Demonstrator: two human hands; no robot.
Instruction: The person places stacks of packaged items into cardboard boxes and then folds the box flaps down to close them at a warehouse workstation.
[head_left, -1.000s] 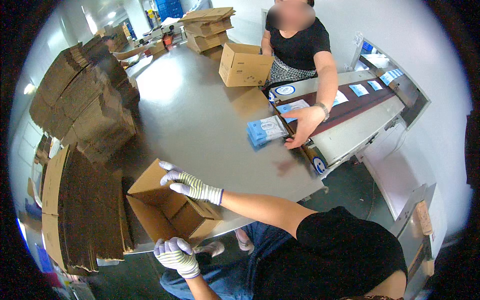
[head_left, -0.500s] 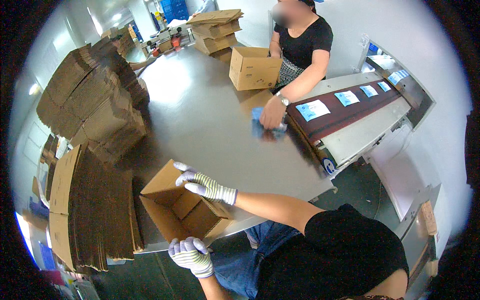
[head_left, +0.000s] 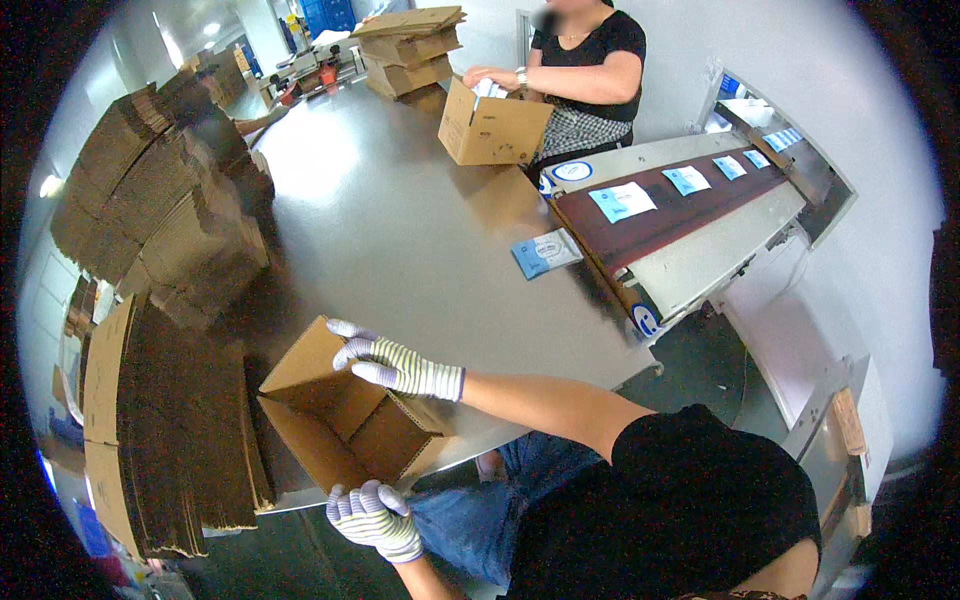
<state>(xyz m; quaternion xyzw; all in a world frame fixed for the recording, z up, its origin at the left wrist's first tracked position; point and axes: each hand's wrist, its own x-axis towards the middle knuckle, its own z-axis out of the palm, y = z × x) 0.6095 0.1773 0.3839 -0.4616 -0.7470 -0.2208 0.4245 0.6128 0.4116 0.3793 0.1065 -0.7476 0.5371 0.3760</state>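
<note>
An open-topped brown cardboard box (head_left: 345,410) sits at the table's near edge in front of me, its inner walls and bottom bare. My left hand (head_left: 375,520), in a striped knit glove, has its fingers curled over the box's near rim. My right hand (head_left: 395,365), gloved alike, rests on the opposite rim with its fingers somewhat spread and its thumb lower. Part of the grip is hidden behind the cardboard.
Stacks of flattened cardboard (head_left: 175,420) stand left. A blue-and-white packet (head_left: 546,254) lies on the metal table (head_left: 400,260). Similar packets ride a dark red conveyor belt (head_left: 650,235). A co-worker's hand (head_left: 492,78) holds packets over another box (head_left: 490,130).
The co-worker's hand has moved from the table to their box with packets, leaving one packet lying there. My view has shifted slightly; both my hands stay on the cardboard box.
</note>
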